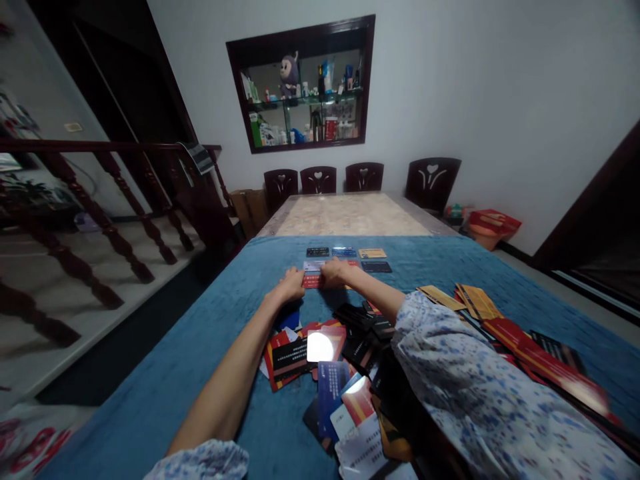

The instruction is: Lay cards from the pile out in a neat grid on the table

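Observation:
My left hand [291,285], fingers closed together, holds the left edge of a red card [313,282] low over the blue cloth. On that card's right side is my right hand [336,271], its fingers bent down and partly hidden. Just beyond them lie a pale card [311,266] and a dark grey card [377,267], with another red card partly covered by my right hand. The farthest row has a black card [317,252], a blue card [344,252] and a yellow card [373,253], lying flat side by side.
A loose heap of mixed cards [333,383] lies between my forearms. More cards [477,301] spread to the right of my right sleeve. The blue cloth [200,340] covers the near part of the table [345,213]; chairs [433,180] stand around its far end.

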Available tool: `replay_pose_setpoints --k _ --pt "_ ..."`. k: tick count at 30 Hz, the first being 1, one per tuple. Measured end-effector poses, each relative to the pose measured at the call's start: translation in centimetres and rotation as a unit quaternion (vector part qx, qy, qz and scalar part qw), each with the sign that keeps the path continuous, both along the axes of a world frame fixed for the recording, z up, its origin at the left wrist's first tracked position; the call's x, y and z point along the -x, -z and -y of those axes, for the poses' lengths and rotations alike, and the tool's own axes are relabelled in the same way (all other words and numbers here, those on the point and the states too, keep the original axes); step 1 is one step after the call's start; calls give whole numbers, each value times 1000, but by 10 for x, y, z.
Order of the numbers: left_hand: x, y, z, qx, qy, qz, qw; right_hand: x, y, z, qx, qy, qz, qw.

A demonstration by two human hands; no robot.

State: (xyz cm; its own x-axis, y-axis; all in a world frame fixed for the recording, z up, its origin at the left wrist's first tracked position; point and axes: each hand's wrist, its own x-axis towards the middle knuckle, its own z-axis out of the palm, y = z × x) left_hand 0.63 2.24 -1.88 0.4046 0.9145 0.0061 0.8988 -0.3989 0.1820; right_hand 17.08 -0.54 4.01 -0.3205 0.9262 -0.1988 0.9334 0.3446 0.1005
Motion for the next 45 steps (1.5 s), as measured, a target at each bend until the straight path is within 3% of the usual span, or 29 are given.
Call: replay_pose_setpoints --k 12,28,37,45 --pt "2 -7 11 -19 0 25 999 -40 -23 24 -83 -24 -9 996" --pt "5 -20 45 -48 37 29 998 -72 -15 83 -101 -25 -56 993" --pt "-21 -24 76 -41 137 91 986 -89 -4 116 -65 -33 -69 995" --pt "-48 -24 100 3 228 95 969 -91 -4 133 -33 -90 -98 991"
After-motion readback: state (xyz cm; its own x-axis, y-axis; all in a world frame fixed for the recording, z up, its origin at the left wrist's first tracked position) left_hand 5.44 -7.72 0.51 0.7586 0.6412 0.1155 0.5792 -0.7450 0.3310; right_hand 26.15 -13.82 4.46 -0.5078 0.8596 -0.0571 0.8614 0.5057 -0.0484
